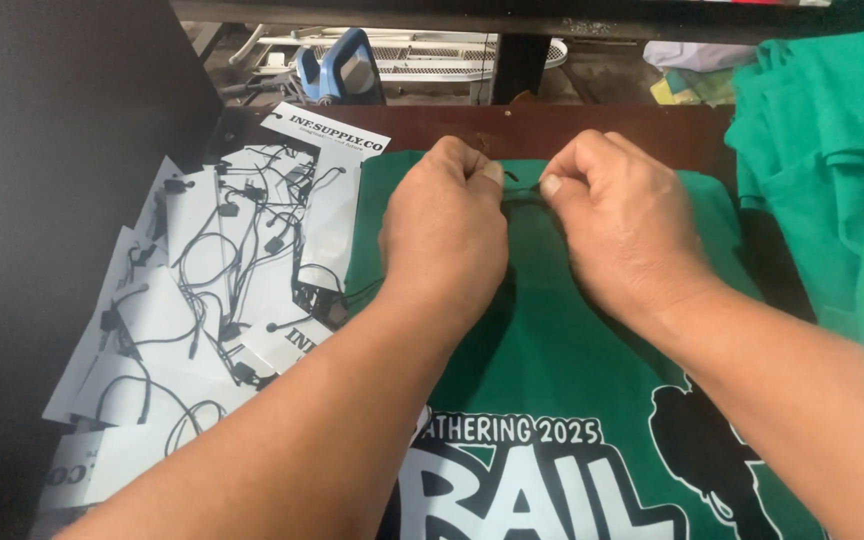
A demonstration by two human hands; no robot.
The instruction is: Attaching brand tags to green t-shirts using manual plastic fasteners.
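Pinching a thin black cord (522, 195) at the neck edge of a green cotton t-shirt with white and black print (552, 360): both hands are working together there. Left hand (444, 232) is sitting curled into a loose fist, thumb and forefinger gripping the cord's left end. Right hand (620, 222) is doing the same on the right end, thumb tip nearly touching the left thumb. Cord is running between the two thumbs, just above the fabric; whether it is passing through the shirt is too small to tell.

T-shirt is lying flat on the dark brown wooden worktop (552, 128), print side up, collar end pointing away from the person. Both forearms are resting over the print.

Left of the shirt, a loose pile of white card hang tags with black string loops (202, 300) is spreading across the worktop, its edge touching the shirt. To the right, a stack of folded green garments (832, 150) is sitting just beside it.
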